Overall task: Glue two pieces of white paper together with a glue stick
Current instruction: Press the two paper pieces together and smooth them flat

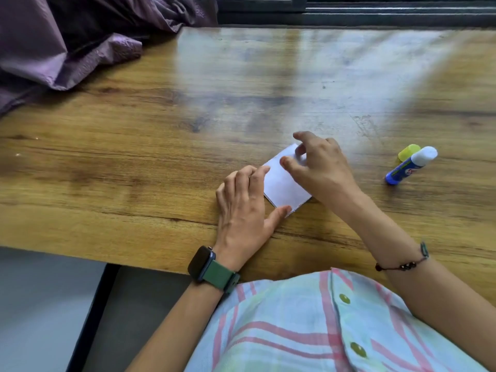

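A: While both hands work at the near middle of the wooden table (134,146), the white paper (281,183) lies flat between them, a small stack turned at an angle. Two edges show at its near corner, so one sheet sits on the other.

B: Left hand?

A: Left hand (244,208) sits at 9 o'clock of the paper. Fingers straight and relaxed, tips touching the left edge, thumb pressing the near corner. It grasps nothing. A watch on a green strap (212,272) is on that wrist.

B: Right hand?

A: Right hand (319,165) covers the paper's far right corner, at about 1 o'clock of the sheet. Fingers are bent, thumb tip resting on top of the sheet. Whether it pinches the corner or only presses it, I cannot tell. A beaded cord bracelet (402,264) is on that forearm.

B: Glue stick?

A: Glue stick (410,165) lies on its side at 3 o'clock of the paper, well apart, uncapped, white glue end pointing away. Its yellow cap (406,152) lies just beside it, on the far side.

B: Anything else?

A: Purple cloth (67,41) bunched at 10 o'clock, on the table's far left corner.
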